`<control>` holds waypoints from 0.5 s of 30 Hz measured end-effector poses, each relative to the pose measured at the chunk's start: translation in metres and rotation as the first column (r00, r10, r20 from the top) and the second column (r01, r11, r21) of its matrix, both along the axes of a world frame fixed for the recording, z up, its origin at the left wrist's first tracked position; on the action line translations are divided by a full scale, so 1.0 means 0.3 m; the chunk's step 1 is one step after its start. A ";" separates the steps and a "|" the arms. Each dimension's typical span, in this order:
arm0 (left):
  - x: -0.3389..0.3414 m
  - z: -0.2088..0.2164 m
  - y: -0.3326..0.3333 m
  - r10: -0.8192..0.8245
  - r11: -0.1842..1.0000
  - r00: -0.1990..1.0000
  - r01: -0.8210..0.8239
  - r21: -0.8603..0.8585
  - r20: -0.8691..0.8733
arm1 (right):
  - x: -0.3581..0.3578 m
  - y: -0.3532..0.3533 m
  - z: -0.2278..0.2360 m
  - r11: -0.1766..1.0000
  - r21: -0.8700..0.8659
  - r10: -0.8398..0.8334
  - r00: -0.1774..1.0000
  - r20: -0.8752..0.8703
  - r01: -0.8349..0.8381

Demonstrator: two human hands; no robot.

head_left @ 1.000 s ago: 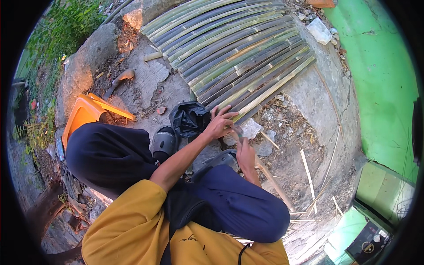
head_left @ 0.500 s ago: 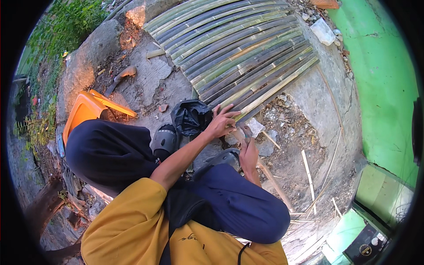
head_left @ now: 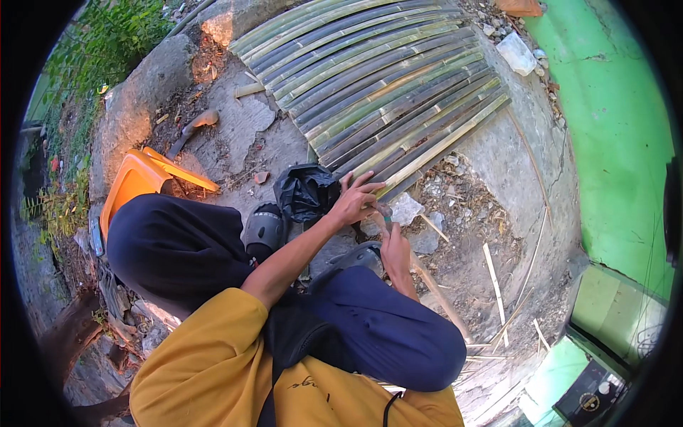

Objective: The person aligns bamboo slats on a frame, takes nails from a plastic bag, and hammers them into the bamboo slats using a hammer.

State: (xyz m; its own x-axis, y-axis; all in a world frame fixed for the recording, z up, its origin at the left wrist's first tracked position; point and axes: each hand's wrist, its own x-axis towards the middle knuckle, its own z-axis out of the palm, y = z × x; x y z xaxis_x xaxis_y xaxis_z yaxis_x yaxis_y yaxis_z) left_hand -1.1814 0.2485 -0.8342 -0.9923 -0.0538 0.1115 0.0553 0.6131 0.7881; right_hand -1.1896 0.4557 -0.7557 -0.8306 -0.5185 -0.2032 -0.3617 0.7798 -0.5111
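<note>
A mat of bamboo slats [head_left: 388,89], green and dark, lies on the ground ahead of me, its near end by my hands. My left hand [head_left: 353,202] rests on the ends of the nearest slats, with its fingers stretched out and spread. Just right of it, my right hand [head_left: 396,250] is closed round a hammer-like tool [head_left: 386,212]. The tool's grey-green upper end stands close to my left fingertips and the slat ends; its exact shape is too small to tell. A wooden piece [head_left: 440,295] runs along the ground from below the hands.
A black plastic bag [head_left: 306,192] sits by my sandalled foot [head_left: 267,226]. To the left are an orange plastic chair [head_left: 135,185] and a tool with a curved wooden handle [head_left: 193,129]. Stone chunks [head_left: 405,208] and thin bamboo strips [head_left: 496,292] lie right, before a green wall [head_left: 612,135].
My right hand and the tool have shifted slightly left, and the tool's upper end is nearer the left fingers. My left hand stays on the slat ends.
</note>
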 end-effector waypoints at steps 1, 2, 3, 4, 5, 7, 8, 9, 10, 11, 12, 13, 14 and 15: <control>-0.001 -0.012 -0.015 0.013 1.000 1.000 -0.013 0.009 -0.010 | 0.001 -0.019 0.020 1.000 -0.005 -0.025 0.999 0.039 0.025; 0.017 0.000 0.008 0.007 0.999 1.000 -0.006 0.038 -0.015 | 0.016 -0.008 0.039 1.000 0.004 -0.029 0.998 0.049 0.029; 0.019 0.005 0.006 0.011 0.999 0.999 -0.009 0.051 -0.035 | 0.025 -0.005 0.052 0.994 -0.095 -0.060 0.998 0.005 0.060; 0.017 0.008 0.006 0.008 0.999 0.999 -0.006 0.052 -0.038 | 0.016 -0.007 0.051 0.975 -0.204 -0.096 0.994 -0.049 0.084; 0.018 0.011 0.003 0.009 0.999 1.000 -0.008 0.045 -0.019 | 0.014 -0.005 0.035 0.962 -0.266 -0.086 0.994 -0.074 0.063; 0.016 0.012 0.006 0.018 1.000 1.000 -0.018 0.010 -0.021 | 0.012 -0.001 0.013 0.992 -0.120 -0.035 0.999 -0.009 0.033; 0.020 0.011 0.012 0.018 1.000 0.999 -0.018 0.007 -0.027 | 0.008 0.000 -0.001 1.000 0.025 0.009 0.998 0.066 -0.011; 0.025 0.010 0.018 0.009 1.000 1.000 -0.009 0.021 0.001 | 0.010 0.009 -0.016 1.000 -0.021 0.002 1.000 0.019 -0.002; 0.021 -0.001 0.002 0.013 1.000 0.999 -0.014 0.026 0.033 | -0.010 -0.018 -0.012 0.999 -0.033 0.015 1.000 0.017 -0.014; 0.037 0.007 0.017 0.000 0.999 0.999 -0.002 0.047 0.043 | 0.010 -0.014 0.016 0.994 -0.104 -0.039 0.999 0.030 0.042; 0.048 0.011 0.014 0.001 0.999 0.998 -0.004 0.052 0.055 | 0.029 -0.015 0.041 0.980 -0.173 -0.092 0.995 0.046 0.099; 0.022 0.015 0.003 0.011 0.998 1.000 -0.012 0.054 0.020 | 0.027 -0.001 0.029 0.964 -0.258 -0.082 0.996 -0.037 0.070; 0.005 0.022 0.001 0.020 0.998 1.000 -0.019 0.057 -0.016 | 0.032 0.009 0.015 0.964 -0.254 -0.089 0.995 -0.042 0.075; 0.008 0.033 0.005 0.019 0.999 1.000 -0.019 0.043 -0.004 | 0.038 0.017 0.001 0.978 -0.204 -0.054 0.998 -0.023 0.048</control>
State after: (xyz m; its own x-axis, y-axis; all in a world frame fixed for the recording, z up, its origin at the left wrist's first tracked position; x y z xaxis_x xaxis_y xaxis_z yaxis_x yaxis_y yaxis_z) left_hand -1.1790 0.2499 -0.8243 -0.9906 -0.0776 0.1130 0.0474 0.5797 0.8135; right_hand -1.1782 0.4609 -0.7554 -0.8609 -0.5034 -0.0735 -0.3410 0.6782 -0.6510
